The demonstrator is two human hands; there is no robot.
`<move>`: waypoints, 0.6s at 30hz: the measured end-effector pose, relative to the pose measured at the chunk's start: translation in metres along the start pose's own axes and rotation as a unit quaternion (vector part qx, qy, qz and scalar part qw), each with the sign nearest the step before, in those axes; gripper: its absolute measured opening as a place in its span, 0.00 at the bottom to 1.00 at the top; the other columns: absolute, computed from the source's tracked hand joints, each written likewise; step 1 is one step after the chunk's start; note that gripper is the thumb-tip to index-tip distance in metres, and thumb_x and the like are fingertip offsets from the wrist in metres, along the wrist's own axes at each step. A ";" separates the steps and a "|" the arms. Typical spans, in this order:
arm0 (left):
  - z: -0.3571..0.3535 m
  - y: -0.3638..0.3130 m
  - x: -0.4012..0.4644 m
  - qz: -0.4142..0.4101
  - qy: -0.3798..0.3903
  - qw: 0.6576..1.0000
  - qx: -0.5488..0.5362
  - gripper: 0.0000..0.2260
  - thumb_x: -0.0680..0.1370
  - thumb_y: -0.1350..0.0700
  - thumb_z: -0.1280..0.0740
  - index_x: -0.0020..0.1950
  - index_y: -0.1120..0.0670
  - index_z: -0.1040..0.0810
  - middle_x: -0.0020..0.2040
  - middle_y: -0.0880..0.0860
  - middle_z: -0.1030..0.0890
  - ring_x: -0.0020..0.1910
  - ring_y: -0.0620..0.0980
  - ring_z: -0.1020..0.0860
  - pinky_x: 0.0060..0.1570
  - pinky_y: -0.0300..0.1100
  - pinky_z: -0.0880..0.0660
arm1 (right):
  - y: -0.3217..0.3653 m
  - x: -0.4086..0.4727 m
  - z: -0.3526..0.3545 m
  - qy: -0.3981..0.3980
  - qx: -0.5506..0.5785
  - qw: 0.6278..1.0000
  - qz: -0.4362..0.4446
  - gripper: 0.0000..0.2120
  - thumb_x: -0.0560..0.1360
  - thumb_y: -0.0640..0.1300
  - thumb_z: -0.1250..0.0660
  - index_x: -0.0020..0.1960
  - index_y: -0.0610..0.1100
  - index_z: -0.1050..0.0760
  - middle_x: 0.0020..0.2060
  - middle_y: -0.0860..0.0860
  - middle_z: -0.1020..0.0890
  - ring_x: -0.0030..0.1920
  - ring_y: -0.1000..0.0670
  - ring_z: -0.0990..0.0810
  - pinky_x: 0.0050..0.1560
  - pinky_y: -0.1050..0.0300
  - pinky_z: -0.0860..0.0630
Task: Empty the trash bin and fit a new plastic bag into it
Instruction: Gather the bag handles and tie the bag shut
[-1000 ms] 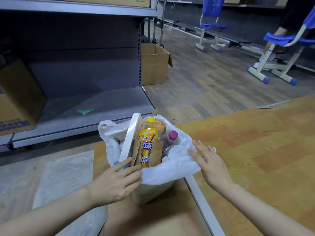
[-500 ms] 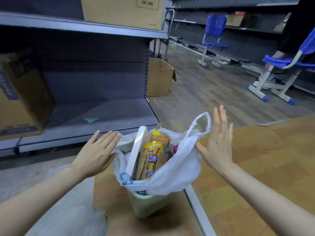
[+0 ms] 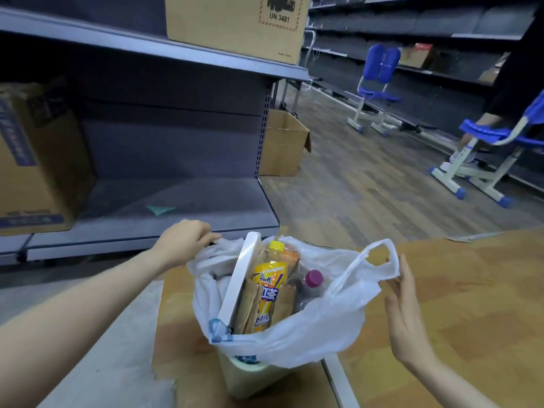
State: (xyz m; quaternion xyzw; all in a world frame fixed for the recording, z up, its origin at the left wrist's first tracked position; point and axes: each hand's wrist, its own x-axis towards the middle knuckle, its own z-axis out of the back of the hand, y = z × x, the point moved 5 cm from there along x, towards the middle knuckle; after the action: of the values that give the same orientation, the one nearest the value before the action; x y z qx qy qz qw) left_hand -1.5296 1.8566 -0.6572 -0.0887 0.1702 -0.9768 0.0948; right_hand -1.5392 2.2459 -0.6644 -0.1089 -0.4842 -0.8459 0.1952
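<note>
A pale green trash bin [image 3: 250, 378] stands on the floor, lined with a white plastic bag [image 3: 318, 334] full of rubbish: a yellow tea bottle [image 3: 269, 278], a pink-capped bottle [image 3: 312, 282], a white flat box [image 3: 240, 278] and brown paper. My left hand [image 3: 184, 241] is closed on the bag's far left edge. My right hand [image 3: 403, 313] is open, fingers touching the bag's right handle loop [image 3: 379, 260].
A grey metal shelf [image 3: 176, 207] stands behind the bin with cardboard boxes [image 3: 38, 160] on it. An open carton [image 3: 284, 142] sits on the floor beyond. Blue chairs [image 3: 379, 89] and a seated person [image 3: 515, 92] are at the right. A clear plastic sheet [image 3: 112, 348] lies at left.
My left hand went from open beside the bag to closed on its left edge. My right hand dropped lower beside the raised right handle. The camera tilted up slightly.
</note>
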 end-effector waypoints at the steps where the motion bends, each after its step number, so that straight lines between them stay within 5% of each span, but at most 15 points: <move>1: 0.011 -0.006 0.004 -0.006 -0.008 1.000 0.022 0.19 0.80 0.46 0.41 0.37 0.58 0.25 0.36 0.55 0.21 0.32 0.54 0.26 0.35 0.45 0.32 | 0.005 0.006 0.002 -0.011 0.007 1.000 0.008 0.28 0.76 0.50 0.49 0.75 0.52 0.52 0.74 0.58 0.43 0.73 0.59 0.41 0.72 0.59 0.41; 3: 0.036 -0.025 0.012 -0.020 -0.037 0.998 0.053 0.19 0.81 0.46 0.42 0.35 0.56 0.28 0.34 0.53 0.24 0.30 0.53 0.29 0.35 0.44 0.32 | 0.017 0.015 0.004 -0.015 0.011 0.999 0.031 0.26 0.77 0.51 0.48 0.74 0.53 0.48 0.74 0.57 0.40 0.72 0.61 0.39 0.69 0.66 0.39; 6: 0.071 -0.058 0.029 -0.032 -0.076 0.994 0.068 0.18 0.81 0.46 0.42 0.35 0.55 0.29 0.32 0.51 0.27 0.32 0.54 0.29 0.34 0.42 0.34 | 0.032 0.025 0.002 0.003 0.009 0.999 0.049 0.24 0.77 0.53 0.40 0.72 0.55 0.40 0.69 0.56 0.30 0.67 0.57 0.29 0.65 0.55 0.30; 12: 0.094 -0.071 0.041 0.046 -0.040 0.998 -0.028 0.19 0.81 0.51 0.40 0.33 0.60 0.26 0.25 0.54 0.28 0.21 0.52 0.30 0.27 0.39 0.33 | 0.065 0.041 -0.008 0.027 -0.023 0.994 0.099 0.27 0.77 0.42 0.35 0.68 0.64 0.41 0.66 0.56 0.28 0.63 0.58 0.27 0.64 0.53 0.29; 14: 0.100 -0.066 0.036 0.063 -0.032 0.997 -0.042 0.20 0.81 0.52 0.39 0.30 0.58 0.27 0.23 0.54 0.30 0.19 0.52 0.29 0.24 0.38 0.35 | 0.075 0.049 -0.017 0.039 0.003 0.996 0.074 0.23 0.77 0.51 0.38 0.69 0.60 0.40 0.65 0.53 0.26 0.63 0.57 0.27 0.64 0.54 0.30; 18: 0.117 -0.064 0.030 0.085 -0.041 0.992 -0.080 0.20 0.81 0.53 0.40 0.30 0.58 0.29 0.23 0.55 0.29 0.16 0.53 0.28 0.24 0.37 0.33 | 0.093 0.066 -0.040 0.050 -0.065 0.996 0.027 0.47 0.62 0.72 0.36 0.75 0.55 0.46 0.70 0.53 0.31 0.68 0.53 0.31 0.58 0.58 0.32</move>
State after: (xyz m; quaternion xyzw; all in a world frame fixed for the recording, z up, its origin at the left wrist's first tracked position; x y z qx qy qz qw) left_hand -1.5440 1.8726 -0.5218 -0.1216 0.2505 -0.9440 0.1771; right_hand -1.5579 2.1538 -0.5878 -0.0923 -0.4145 -0.8745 0.2345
